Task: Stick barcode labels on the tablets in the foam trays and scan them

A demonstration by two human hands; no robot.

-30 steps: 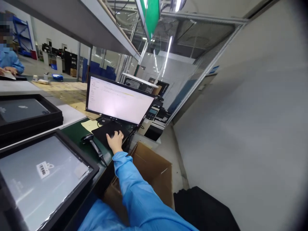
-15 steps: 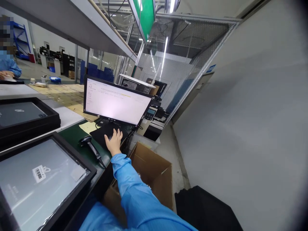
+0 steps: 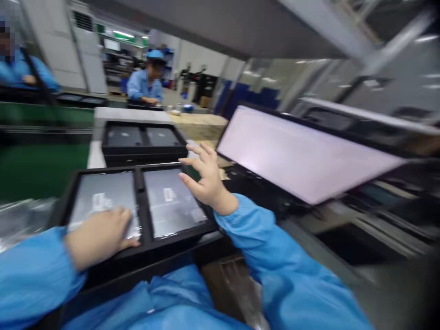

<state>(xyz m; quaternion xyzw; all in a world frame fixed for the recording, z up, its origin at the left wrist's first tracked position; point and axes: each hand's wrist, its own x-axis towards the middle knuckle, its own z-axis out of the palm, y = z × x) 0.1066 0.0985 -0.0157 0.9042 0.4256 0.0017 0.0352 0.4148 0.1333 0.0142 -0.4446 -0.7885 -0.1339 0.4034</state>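
Observation:
A black tray (image 3: 141,192) in front of me holds two flat grey tablet-like panels side by side, wrapped in clear film with white labels. My left hand (image 3: 101,233) rests on the lower part of the left panel (image 3: 117,183), thumb stretched out to the right, the other fingers bent down and partly hidden. Over the upper right edge of the right panel (image 3: 172,201), my right hand (image 3: 204,176) is held open with its fingers spread, nothing in it. Motion blur hides whether it touches the tray.
Behind stands another black tray (image 3: 144,150) with similar panels. A monitor (image 3: 295,151) is at the right, and a shelf (image 3: 213,27) hangs overhead. Clear plastic (image 3: 24,220) lies at the left. Two co-workers in blue sit beyond, one person (image 3: 146,85) near the middle.
The view has swung left, away from the monitor and barcode scanner. My right hand has left the dark mat before the monitor and is over the tray; my left hand has come into view.

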